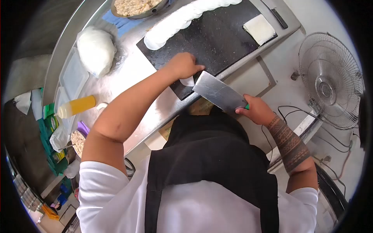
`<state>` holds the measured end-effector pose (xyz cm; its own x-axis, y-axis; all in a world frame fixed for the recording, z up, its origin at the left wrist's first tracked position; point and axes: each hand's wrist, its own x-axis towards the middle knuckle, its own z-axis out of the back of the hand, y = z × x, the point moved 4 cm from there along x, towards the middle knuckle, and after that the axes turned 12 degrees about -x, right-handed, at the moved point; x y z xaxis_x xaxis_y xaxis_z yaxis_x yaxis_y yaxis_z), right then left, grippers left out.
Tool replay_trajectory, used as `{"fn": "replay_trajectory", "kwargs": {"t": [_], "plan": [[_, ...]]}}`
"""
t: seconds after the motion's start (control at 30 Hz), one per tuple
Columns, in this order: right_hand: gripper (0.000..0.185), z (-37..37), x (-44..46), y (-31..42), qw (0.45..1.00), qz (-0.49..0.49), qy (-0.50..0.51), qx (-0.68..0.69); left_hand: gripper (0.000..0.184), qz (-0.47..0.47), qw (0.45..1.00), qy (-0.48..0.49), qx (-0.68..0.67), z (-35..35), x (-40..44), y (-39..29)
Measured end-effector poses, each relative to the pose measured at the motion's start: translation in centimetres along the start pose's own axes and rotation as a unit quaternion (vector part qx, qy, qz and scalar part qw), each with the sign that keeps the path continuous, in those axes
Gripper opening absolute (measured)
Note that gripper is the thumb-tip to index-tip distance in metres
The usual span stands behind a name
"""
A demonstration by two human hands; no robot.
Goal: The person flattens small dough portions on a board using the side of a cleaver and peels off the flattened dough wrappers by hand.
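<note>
My right hand (256,110) grips a cleaver (219,92) by its green handle. The broad metal blade slants up and left, its far end over the near edge of the black board (217,42). My left hand (184,65) is above that board with its fingers curled and its thumb pointing towards the blade. Whatever those fingers hold, if anything, is hidden. Just below the left hand, a small white piece of flat dough (188,81) shows beside the blade. A row of overlapping thin white dough rounds (171,28) lies along the board's far side.
A folded white cloth (259,29) and a dark-handled tool (279,18) are at the right. A metal bowl of filling (138,15) stands at the back. At the left are a bagged white mass (95,52) and a yellow squeeze bottle (77,106). A fan (326,88) stands right.
</note>
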<state>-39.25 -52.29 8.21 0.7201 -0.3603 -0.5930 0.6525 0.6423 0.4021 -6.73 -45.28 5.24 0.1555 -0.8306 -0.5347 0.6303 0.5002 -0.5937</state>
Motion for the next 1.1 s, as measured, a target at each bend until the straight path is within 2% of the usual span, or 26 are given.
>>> {"fn": "replay_trajectory", "kwargs": {"t": [0.07,0.1,0.13,0.2,0.23,0.3,0.4,0.5,0.57,0.7,0.83,0.97,1.1], "plan": [[0.053,0.8,0.1,-0.2,0.999,0.001,-0.035,0.029,0.023,-0.051,0.987,-0.148,-0.029,-0.2,-1.2,2.8],[0.053,1.1,0.9,-1.0,0.996,-0.001,-0.071,0.052,0.019,-0.022,0.982,-0.162,-0.095,0.0,-2.0,3.4],[0.052,1.3,1.8,-1.7,0.992,-0.005,-0.106,0.074,0.020,0.006,0.971,-0.175,-0.162,0.1,-2.8,3.9],[0.053,1.5,4.4,-1.3,0.977,0.019,-0.180,0.112,0.034,0.048,0.942,-0.176,-0.282,-0.3,-3.6,4.8],[0.053,1.3,6.1,-0.7,0.967,0.032,-0.217,0.131,0.033,0.058,0.922,-0.189,-0.333,-0.8,-3.7,5.0],[0.055,-1.0,10.0,1.1,0.964,0.028,-0.219,0.147,0.033,0.077,0.873,-0.212,-0.433,-1.7,-4.0,5.2],[0.054,-3.7,10.1,7.5,0.981,0.028,-0.161,0.103,0.034,0.063,0.897,-0.230,-0.373,-0.8,-6.2,1.9],[0.053,-6.1,8.6,8.9,0.993,0.059,-0.062,0.075,0.035,0.005,0.917,-0.247,-0.313,0.0,-6.1,0.7],[0.052,-5.5,6.8,8.8,0.994,0.042,-0.030,0.093,0.034,-0.023,0.928,-0.245,-0.279,1.7,-5.7,-1.7],[0.054,-3.9,4.4,5.2,0.984,0.029,-0.065,0.165,0.035,-0.176,0.930,-0.259,-0.191,7.7,-2.2,-11.1],[0.057,-1.4,0.4,1.8,0.943,-0.003,-0.134,0.304,0.039,-0.276,0.888,-0.302,-0.209,14.3,4.2,-21.2],[0.051,-1.1,-3.7,-1.5,0.925,-0.099,-0.157,0.333,0.038,-0.263,0.868,-0.328,-0.265,18.4,14.6,-25.1],[0.044,-3.8,-6.6,-3.8,0.885,-0.144,-0.202,0.395,0.039,-0.162,0.893,-0.363,-0.209,16.4,26.9,-19.4]]}}
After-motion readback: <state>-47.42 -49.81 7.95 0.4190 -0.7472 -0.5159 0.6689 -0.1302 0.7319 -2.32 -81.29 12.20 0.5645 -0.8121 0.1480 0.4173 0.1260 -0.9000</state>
